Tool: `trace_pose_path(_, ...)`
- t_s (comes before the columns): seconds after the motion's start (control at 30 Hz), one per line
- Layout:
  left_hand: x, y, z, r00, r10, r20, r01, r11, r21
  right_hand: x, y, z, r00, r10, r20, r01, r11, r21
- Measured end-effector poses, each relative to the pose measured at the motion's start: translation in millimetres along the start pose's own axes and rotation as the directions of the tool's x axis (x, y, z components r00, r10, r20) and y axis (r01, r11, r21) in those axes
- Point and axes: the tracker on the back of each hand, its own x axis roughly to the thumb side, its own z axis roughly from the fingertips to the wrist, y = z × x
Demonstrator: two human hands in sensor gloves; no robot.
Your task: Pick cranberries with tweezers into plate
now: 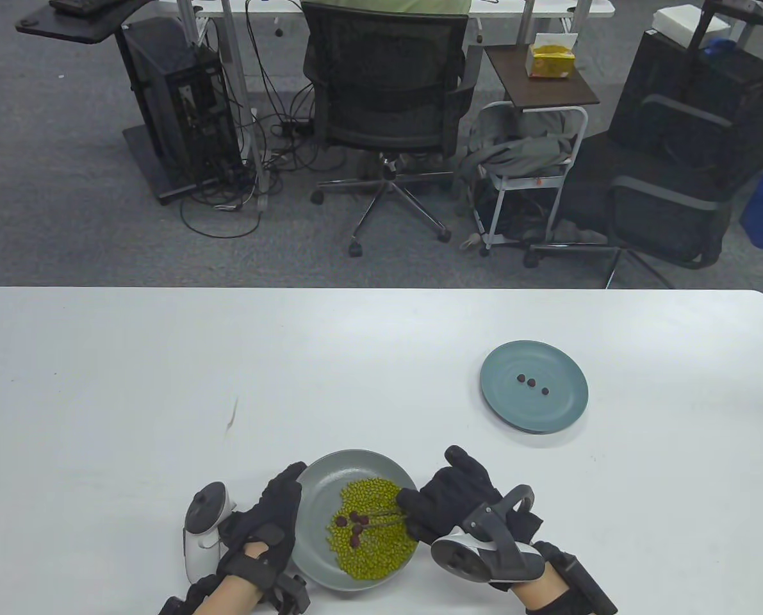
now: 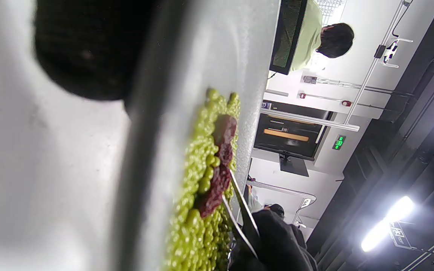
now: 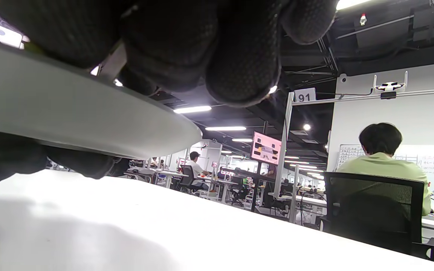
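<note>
— Nearest the camera, what do we have?

— Both gloved hands at the front edge of the white bench [image 1: 131, 384], either side of the grey plate of green beans [image 1: 320, 487]. The left hand [image 1: 269, 532] rests against that plate's left rim, fingers curved along it, steadying it and gripping nothing else. The right hand [image 1: 448, 506] is clenched around the tweezers [image 1: 384, 516] from the right side.

— And the target?

— The teal plate [image 1: 567, 410] sits well apart, up and to the right on the bench, with three cranberries [image 1: 532, 382] already in it, in a short row.

— Where are the ones left to pick?

— A small cluster of dark red cranberries [image 1: 353, 524] lies on top of the green beans [image 1: 375, 535], just left of the right hand. The tweezers' long axis runs roughly right to left, tips at the cluster. In the left wrist view the two tips [image 2: 236, 195] are spread and touch the lower end of the red pile; whether a berry sits between them I can't tell.

— So which hand does the work?

— The right, I'd judge: it is nearer both the cluster and the teal plate. The bench between the two plates is open for carrying across; the near plate's raised rim is the one edge to lift over.
</note>
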Motion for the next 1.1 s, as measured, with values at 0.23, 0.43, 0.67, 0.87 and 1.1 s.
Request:
trace_pose_path(0.23, -2, -2, 0, 1.000, -0.004, -0.011, 0.004, 1.000, -0.006, 3, 0, -1, 1.000, 0.020, 0.015, -0.020, 1.000, -0.006)
trace_pose_path(0.43, -2, -3, 0, 1.000, -0.007, -0.012, 0.007, 1.000, -0.002, 1, -1, 0, 1.000, -0.006, 0.002, 0.006, 1.000, -0.018)
trace_pose_path(0.67, -2, -3, 0, 1.000, -0.007, -0.016, 0.007, 1.000, 0.003, -5, -10, 0, 0.998, -0.051, -0.036, 0.049, 0.997, -0.060)
trace_pose_path(0.87, -1, -3, -1, 1.000, -0.002, -0.015, 0.002, 1.000, 0.009, -32, -15, 3, 0.984, -0.070, -0.163, 0.054, 0.993, -0.101)
trace_pose_path(1.1, -2, -4, -1, 1.000, -0.007, -0.021, 0.007, 1.000, 0.006, -101, -11, 14, 0.874, -0.081, -0.479, 0.024, 0.992, -0.125)
